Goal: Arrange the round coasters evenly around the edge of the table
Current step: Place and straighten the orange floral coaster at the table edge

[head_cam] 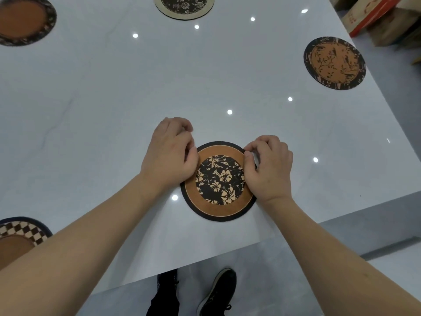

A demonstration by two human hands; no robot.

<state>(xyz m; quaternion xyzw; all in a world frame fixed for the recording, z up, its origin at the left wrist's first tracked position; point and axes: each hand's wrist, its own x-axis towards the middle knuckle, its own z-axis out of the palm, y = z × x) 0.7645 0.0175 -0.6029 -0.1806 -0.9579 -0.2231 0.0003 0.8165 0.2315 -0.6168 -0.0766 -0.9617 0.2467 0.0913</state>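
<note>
I have both hands on the flowered coaster (219,181), which lies flat on the table (114,110) near its near edge, toward the near right corner. My left hand (169,153) rests on the coaster's left rim with its fingers (182,127) curled in, and my right hand (268,167) covers the right rim, thumb and fingers pinched close at the upper right of the rim; whether they actually grip the edge or only press on it I cannot quite tell. A bird-patterned coaster (334,63) sits close to the right edge, farther back. A cream-rimmed dark floral coaster (184,6) lies toward the far side, an orange-centred coaster (25,20) toward the far left, and a checkered coaster (20,233) at the near edge on the left, partly under my left forearm.
</note>
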